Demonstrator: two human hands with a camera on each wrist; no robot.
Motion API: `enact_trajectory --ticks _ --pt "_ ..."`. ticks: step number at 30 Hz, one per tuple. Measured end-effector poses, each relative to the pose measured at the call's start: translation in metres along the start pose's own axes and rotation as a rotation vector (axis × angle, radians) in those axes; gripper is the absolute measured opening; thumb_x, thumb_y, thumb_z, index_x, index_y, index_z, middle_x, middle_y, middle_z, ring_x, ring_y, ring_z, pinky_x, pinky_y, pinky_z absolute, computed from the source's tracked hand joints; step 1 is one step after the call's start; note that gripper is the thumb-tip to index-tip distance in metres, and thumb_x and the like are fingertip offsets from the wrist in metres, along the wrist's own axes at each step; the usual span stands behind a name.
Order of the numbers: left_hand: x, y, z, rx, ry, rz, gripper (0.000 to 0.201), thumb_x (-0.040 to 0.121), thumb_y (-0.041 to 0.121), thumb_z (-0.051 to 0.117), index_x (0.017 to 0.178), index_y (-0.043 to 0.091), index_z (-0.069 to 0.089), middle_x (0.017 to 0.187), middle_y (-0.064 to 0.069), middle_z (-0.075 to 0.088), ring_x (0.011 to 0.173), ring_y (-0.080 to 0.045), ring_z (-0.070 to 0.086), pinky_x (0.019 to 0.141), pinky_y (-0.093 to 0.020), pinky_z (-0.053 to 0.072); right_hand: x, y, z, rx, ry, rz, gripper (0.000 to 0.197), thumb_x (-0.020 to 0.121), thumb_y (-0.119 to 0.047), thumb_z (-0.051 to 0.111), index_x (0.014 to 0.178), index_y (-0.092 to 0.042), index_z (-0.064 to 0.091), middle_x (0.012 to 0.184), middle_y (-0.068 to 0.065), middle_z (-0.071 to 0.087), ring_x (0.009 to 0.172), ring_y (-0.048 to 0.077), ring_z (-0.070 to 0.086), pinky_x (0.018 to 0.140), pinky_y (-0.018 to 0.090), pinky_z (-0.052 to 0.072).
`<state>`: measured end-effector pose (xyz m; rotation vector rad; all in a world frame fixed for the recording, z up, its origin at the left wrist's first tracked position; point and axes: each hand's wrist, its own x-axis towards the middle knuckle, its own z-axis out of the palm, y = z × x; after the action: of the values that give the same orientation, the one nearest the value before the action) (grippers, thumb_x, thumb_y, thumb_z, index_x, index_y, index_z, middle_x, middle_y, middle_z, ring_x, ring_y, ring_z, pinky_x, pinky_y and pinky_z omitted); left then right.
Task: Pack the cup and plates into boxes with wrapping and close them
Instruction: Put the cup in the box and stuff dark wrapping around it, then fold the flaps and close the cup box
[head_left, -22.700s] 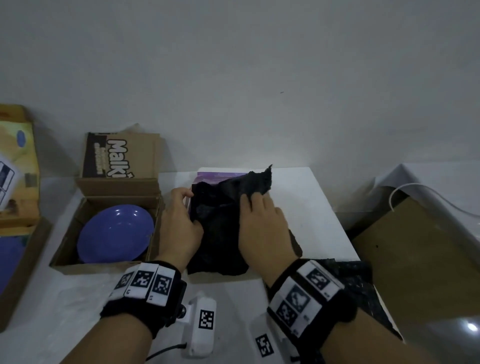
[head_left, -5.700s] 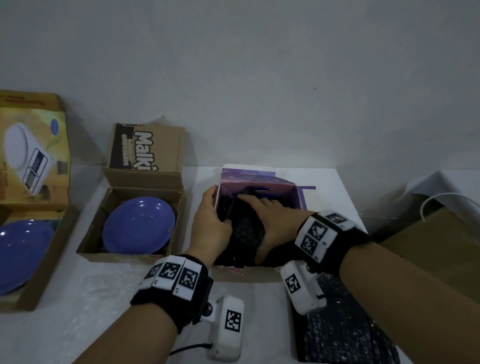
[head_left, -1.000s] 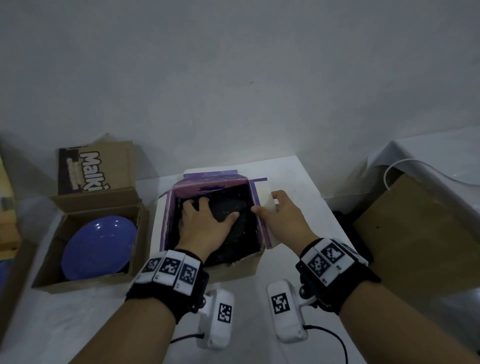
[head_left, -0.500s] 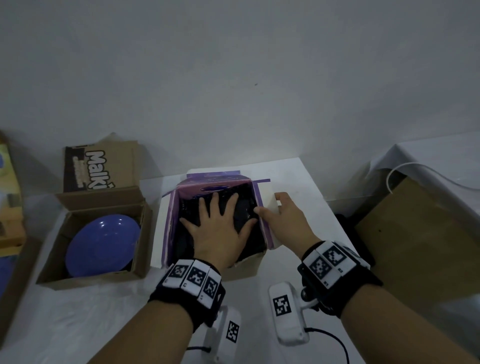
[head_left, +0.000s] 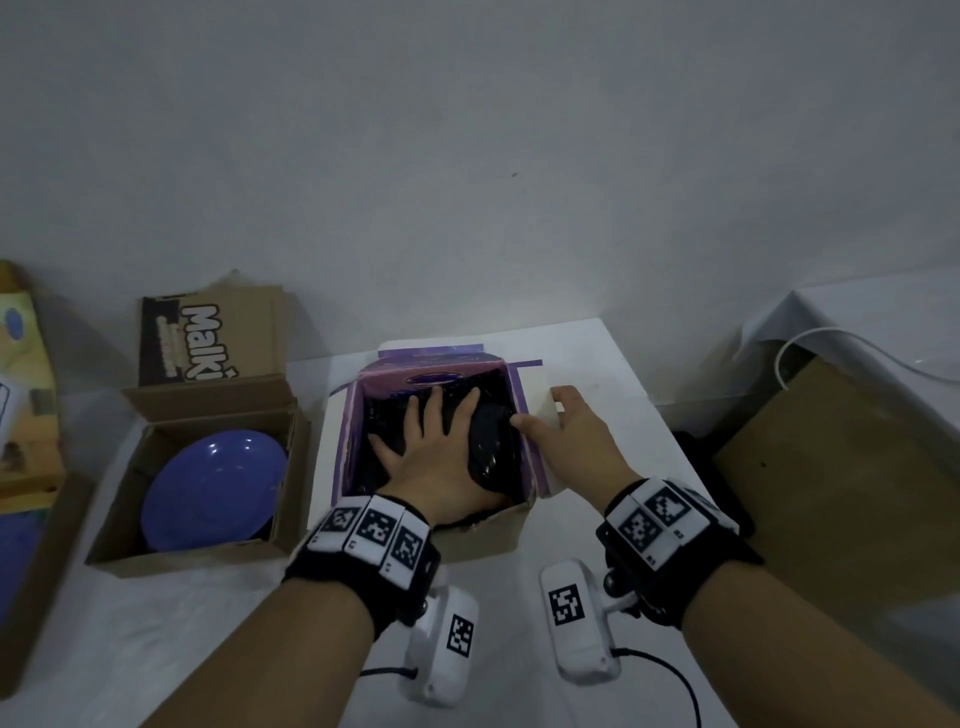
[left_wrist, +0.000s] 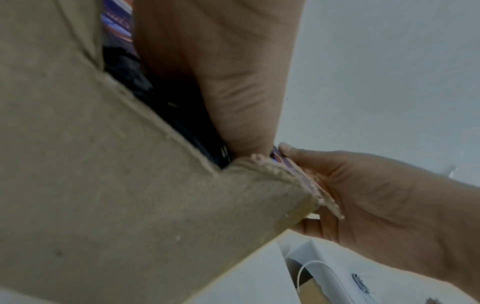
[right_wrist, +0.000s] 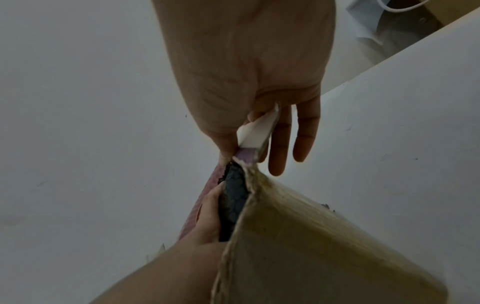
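Note:
A purple-lined cardboard box (head_left: 483, 540) stands at the table's middle, filled with black bubble wrap (head_left: 493, 441). My left hand (head_left: 436, 452) lies flat inside it, fingers spread, pressing the wrap (left_wrist: 166, 98) down. My right hand (head_left: 566, 431) grips the box's right flap (head_left: 537, 400), thumb on its inner side and fingers behind; the right wrist view shows the flap (right_wrist: 257, 131) pinched. A blue plate (head_left: 213, 488) sits bare in the open brown box (head_left: 182, 558) to the left. Whatever the wrap covers is hidden.
A yellow printed box (head_left: 26, 395) with another blue plate (head_left: 15, 561) sits at the far left edge. The brown box's lid (head_left: 208, 338) stands up against the wall. A brown board (head_left: 841, 467) and a white cable (head_left: 852, 343) lie right of the table.
My left hand has spread flat over the black wrap and settled deeper in the box. My right hand keeps its hold on the right flap.

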<state>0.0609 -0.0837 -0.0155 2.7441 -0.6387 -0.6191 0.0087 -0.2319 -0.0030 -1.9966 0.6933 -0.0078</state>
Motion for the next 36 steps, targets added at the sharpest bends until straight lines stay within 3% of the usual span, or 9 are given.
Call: enact_trajectory --ticks 8,11,13,17,22,28,30,33,36 --pt "-0.011 -0.018 -0.004 -0.133 0.119 0.096 0.115 0.063 0.076 0.061 0.148 0.038 -0.006 0.159 0.005 -0.006 0.146 -0.02 -0.008 0.116 -0.057 0.003 -0.006 -0.005 -0.005 -0.016 0.012 -0.035 0.05 0.085 -0.042 0.064 0.125 -0.021 0.044 0.107 0.004 0.065 0.095 0.023 0.063 0.085 0.039 0.053" --pt "-0.018 -0.046 -0.023 -0.367 0.522 0.178 0.076 0.079 0.063 0.049 0.142 0.023 0.035 0.144 -0.006 0.04 0.135 -0.027 0.033 0.111 -0.043 0.03 -0.008 -0.015 -0.012 -0.006 0.017 -0.099 0.028 0.092 -0.035 0.055 0.116 -0.021 0.052 0.098 0.002 0.067 0.089 0.02 0.063 0.08 0.035 0.051" --pt "-0.02 -0.066 -0.034 -0.281 0.705 0.043 0.06 0.086 0.051 0.047 0.136 0.017 0.043 0.136 -0.009 0.047 0.126 -0.032 0.04 0.104 -0.042 0.034 -0.009 -0.021 -0.012 -0.007 0.029 -0.136 0.023 0.093 -0.035 0.052 0.112 -0.023 0.058 0.092 0.001 0.068 0.086 0.019 0.064 0.08 0.035 0.051" --pt "-0.024 -0.089 -0.048 -0.556 0.287 -0.357 0.063 0.094 0.053 0.041 0.14 0.01 0.036 0.142 -0.016 0.044 0.129 -0.034 0.04 0.099 -0.037 0.033 -0.015 -0.029 0.001 0.022 0.018 -0.151 0.033 0.091 -0.05 0.048 0.106 -0.025 0.062 0.097 -0.002 0.067 0.092 0.017 0.062 0.083 0.039 0.053" --pt "-0.032 -0.093 -0.063 -0.518 0.493 -0.266 0.037 0.101 0.035 0.033 0.106 0.009 0.058 0.115 -0.017 0.06 0.106 -0.034 0.053 0.082 -0.035 0.036 -0.01 -0.024 0.011 -0.114 0.085 -0.208 0.017 0.095 -0.03 0.05 0.108 -0.029 0.062 0.103 -0.003 0.062 0.092 0.016 0.058 0.074 0.028 0.045" --pt "-0.026 -0.085 -0.065 -0.997 0.268 -0.164 0.027 0.097 0.032 0.049 0.115 0.018 0.062 0.115 -0.004 0.061 0.1 -0.028 0.06 0.051 -0.026 0.051 -0.002 -0.025 0.01 -0.038 0.08 -0.136 0.032 0.086 -0.018 0.063 0.116 -0.026 0.055 0.087 -0.006 0.06 0.075 0.005 0.056 0.058 0.02 0.045" --pt "-0.015 -0.089 -0.058 -0.974 0.239 -0.16 0.037 0.094 0.027 0.055 0.13 0.02 0.052 0.123 0.002 0.054 0.108 -0.022 0.055 0.058 -0.029 0.052 0.002 -0.028 0.009 -0.021 0.042 -0.102 0.037 0.086 -0.014 0.064 0.12 -0.025 0.053 0.085 -0.005 0.059 0.076 0.008 0.058 0.061 0.023 0.048" --pt "0.002 -0.098 -0.049 -0.868 0.206 -0.102 0.053 0.089 0.026 0.058 0.138 0.017 0.044 0.136 -0.002 0.052 0.121 -0.022 0.051 0.096 -0.046 0.048 0.007 -0.029 0.008 -0.011 0.0 -0.063 0.043 0.085 -0.011 0.064 0.126 -0.02 0.053 0.09 -0.001 0.059 0.086 0.017 0.061 0.078 0.037 0.056" --pt "0.01 -0.094 -0.053 -0.932 0.153 -0.023 0.049 0.092 0.001 0.046 0.137 0.02 0.046 0.129 -0.002 0.057 0.117 -0.019 0.053 0.097 -0.04 0.047 0.009 -0.028 0.008 0.002 -0.018 -0.057 0.044 0.085 -0.011 0.063 0.127 -0.02 0.054 0.095 0.003 0.061 0.089 0.02 0.062 0.081 0.042 0.057"
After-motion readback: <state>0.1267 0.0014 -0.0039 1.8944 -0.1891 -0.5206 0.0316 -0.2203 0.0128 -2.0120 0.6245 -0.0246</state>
